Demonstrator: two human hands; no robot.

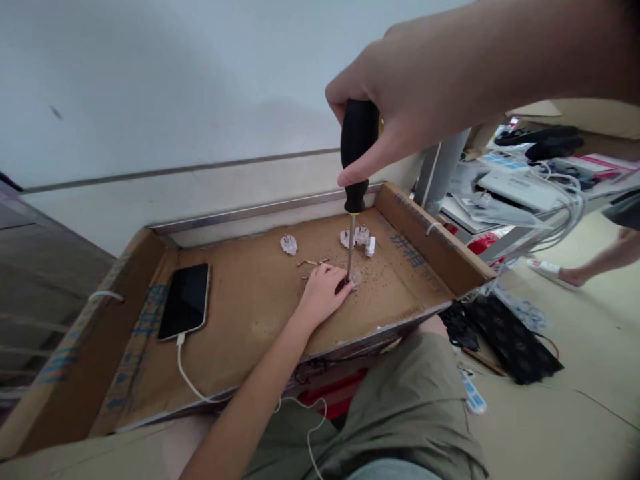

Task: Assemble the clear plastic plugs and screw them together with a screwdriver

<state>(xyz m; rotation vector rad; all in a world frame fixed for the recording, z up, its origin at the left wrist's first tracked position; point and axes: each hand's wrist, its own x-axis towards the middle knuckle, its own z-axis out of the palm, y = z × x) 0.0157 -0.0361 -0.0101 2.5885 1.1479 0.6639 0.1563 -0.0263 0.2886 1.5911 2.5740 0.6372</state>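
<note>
My right hand (383, 110) is wrapped round the black handle of a screwdriver (359, 137), which stands nearly upright with its shaft pointing down. Its tip meets a small clear plastic plug piece (355, 276) on the cardboard. With thumb and fingers closed at that piece, my left hand (324, 291) steadies it, covering part of it. Behind the left hand lie thin metal bits (313, 262). Several clear plug pieces with metal pins sit farther back, among them one plug (289, 245) on its own and another plug (361, 235) in a cluster.
A cardboard-lined tray (240, 320) with raised sides holds the work, dark specks scattered over its right part. On its left lies a phone (185, 301) with a white cable (187, 380). At right are a cluttered shelf (520, 193) and another person's leg (603, 257).
</note>
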